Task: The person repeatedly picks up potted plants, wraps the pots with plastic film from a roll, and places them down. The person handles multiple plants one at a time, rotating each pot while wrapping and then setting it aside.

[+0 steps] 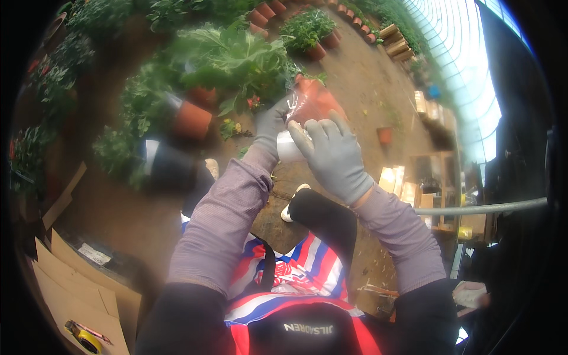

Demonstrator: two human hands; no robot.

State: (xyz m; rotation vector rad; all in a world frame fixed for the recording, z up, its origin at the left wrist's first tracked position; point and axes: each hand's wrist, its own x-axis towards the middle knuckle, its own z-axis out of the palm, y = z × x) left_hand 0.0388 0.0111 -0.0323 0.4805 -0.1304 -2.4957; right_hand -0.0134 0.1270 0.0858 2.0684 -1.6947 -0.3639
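Note:
In front of me a terracotta-coloured pot [312, 99] lies tilted, its bottom toward my right, with shiny clear plastic over it. A large leafy green plant [236, 59] spreads out to its left. My left hand [271, 123], in a grey glove, grips the pot from its left side; the fingertips are partly hidden. A white cylinder like a tape roll [289, 147] sits between my hands, just below the pot. My right hand [337, 155], also gloved in grey, is closed with its thumb side on the white roll and its other fingertips close against the pot.
Another terracotta pot [193, 120] and a dark pot [168, 164] lie at the left with plants. Cardboard sheets [77, 290] bear a yellow tape roll [90, 341] at lower left. A metal pipe [485, 209] juts in from the right, near a wooden crate [441, 183].

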